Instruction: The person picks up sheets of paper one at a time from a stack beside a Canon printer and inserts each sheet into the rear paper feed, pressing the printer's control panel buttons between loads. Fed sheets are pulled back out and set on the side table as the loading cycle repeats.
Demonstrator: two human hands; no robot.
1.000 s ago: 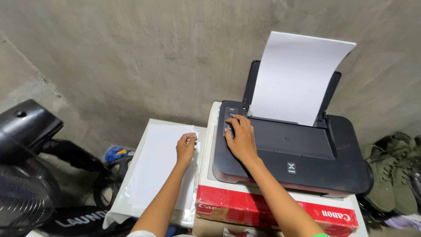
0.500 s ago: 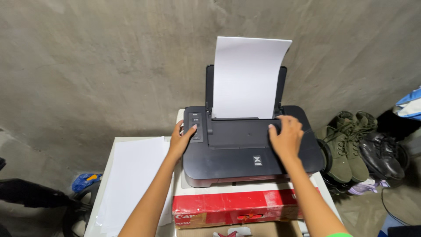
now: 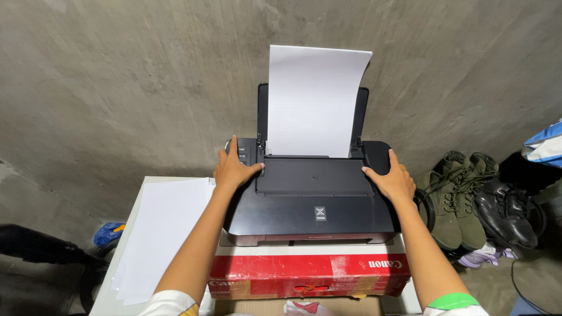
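black printer sits mid-frame on a red and white box; left hand and right hand lie flat on its top corners, fingers spread, gripping nothing; white sheet stands upright in the rear tray

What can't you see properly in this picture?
All in the head view:
- Printer buttons: the left hand covers them.
- Printer's right top corner: the right hand lies on it.
- Lower part of the sheet: hidden inside the printer's slot.
- Red box: its bottom is cut off by the picture's edge.
- Black boot: partly behind the green boots.
- Blue thing: partly hidden by the white table.
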